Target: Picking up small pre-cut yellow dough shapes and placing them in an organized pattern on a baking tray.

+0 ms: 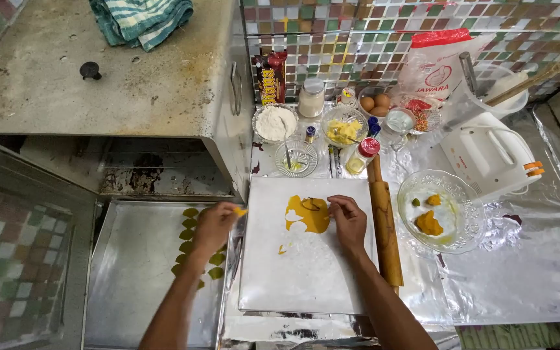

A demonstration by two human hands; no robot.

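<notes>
A thin sheet of yellow dough (310, 216) lies rolled out on a white board (293, 272), with a piece cut out of its lower left. My right hand (348, 220) rests on the dough's right edge, fingers pinching at a small ring-shaped cutter (310, 204). My left hand (215, 223) holds a small cut piece of yellow dough (240, 211) over the metal baking tray (137, 285). Several leaf-shaped green-yellow pieces (189, 243) lie in a column on the tray's right side.
A wooden rolling pin (385, 227) lies right of the board. A glass bowl (441, 210) holds dough lumps. Behind are a flour bowl (275, 123), eggs (374, 104), jars, a hand mixer (490, 155) and an open oven (131, 172). Foil covers the counter.
</notes>
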